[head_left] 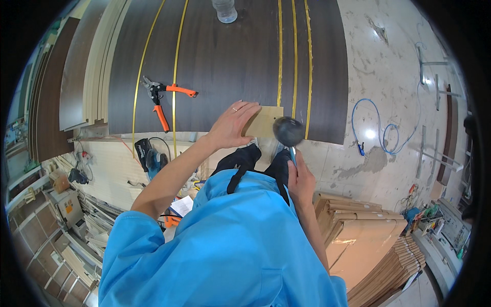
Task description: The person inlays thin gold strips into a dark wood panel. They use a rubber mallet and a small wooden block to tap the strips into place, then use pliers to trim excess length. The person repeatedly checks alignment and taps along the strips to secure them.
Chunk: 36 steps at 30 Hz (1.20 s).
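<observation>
My left hand (236,124) grips the left end of a small flat tan wooden board (264,121) at the near edge of a dark wood-grain panel (230,61). Its thumb is on the near side and its fingers on the far side. In my right hand (300,179) is a mallet (288,131) with a round black head and a blue handle. The head hangs over the board's right end and hides part of it; whether they touch, I cannot tell. Thin gold strips (295,56) run lengthwise along the panel, one passing close to the mallet head.
Orange-handled snips (162,98) lie spread on the panel's left half, across a gold strip. At the far edge stands a clear plastic bottle (225,11). Stacked boards (87,66) lean at left. A blue hose (381,123) curls on the right floor, with flattened cardboard (360,235) nearer me.
</observation>
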Tool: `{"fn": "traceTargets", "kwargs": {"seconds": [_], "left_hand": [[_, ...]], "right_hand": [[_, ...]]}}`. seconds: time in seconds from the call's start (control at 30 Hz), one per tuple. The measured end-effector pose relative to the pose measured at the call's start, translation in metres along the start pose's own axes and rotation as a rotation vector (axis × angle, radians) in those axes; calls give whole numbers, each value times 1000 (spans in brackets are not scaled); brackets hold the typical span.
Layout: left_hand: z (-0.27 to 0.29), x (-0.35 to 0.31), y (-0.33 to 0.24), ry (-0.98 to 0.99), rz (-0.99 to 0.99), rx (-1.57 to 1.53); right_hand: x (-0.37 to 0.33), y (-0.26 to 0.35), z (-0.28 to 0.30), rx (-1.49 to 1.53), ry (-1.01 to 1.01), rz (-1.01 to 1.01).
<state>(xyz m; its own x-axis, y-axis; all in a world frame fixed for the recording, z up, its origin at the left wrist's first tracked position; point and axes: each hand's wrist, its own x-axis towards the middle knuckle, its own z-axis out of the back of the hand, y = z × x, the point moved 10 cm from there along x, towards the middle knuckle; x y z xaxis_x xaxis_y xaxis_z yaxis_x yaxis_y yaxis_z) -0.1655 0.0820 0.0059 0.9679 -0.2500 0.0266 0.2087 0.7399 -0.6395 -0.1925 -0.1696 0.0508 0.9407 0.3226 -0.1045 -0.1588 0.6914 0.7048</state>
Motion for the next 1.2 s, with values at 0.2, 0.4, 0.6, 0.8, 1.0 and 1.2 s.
{"fn": "traceTargets", "kwargs": {"seconds": [0.2,0.4,0.6,0.8,1.0,1.2], "left_hand": [[-1,-1,-1,5,8,10],[5,4,8,-54,49,8],[14,22,20,-70,79,4],[22,46,33,-85,87,33],[44,80,52,-144,117,40],[55,98,63,-225,218,42]], "right_hand": [[5,6,5,25,-72,75],[24,-1,-3,65,11,-10],[55,4,-2,-34,9,26],[94,16,8,113,-102,95],[140,8,-4,-35,63,2],[186,26,5,-57,14,136]]}}
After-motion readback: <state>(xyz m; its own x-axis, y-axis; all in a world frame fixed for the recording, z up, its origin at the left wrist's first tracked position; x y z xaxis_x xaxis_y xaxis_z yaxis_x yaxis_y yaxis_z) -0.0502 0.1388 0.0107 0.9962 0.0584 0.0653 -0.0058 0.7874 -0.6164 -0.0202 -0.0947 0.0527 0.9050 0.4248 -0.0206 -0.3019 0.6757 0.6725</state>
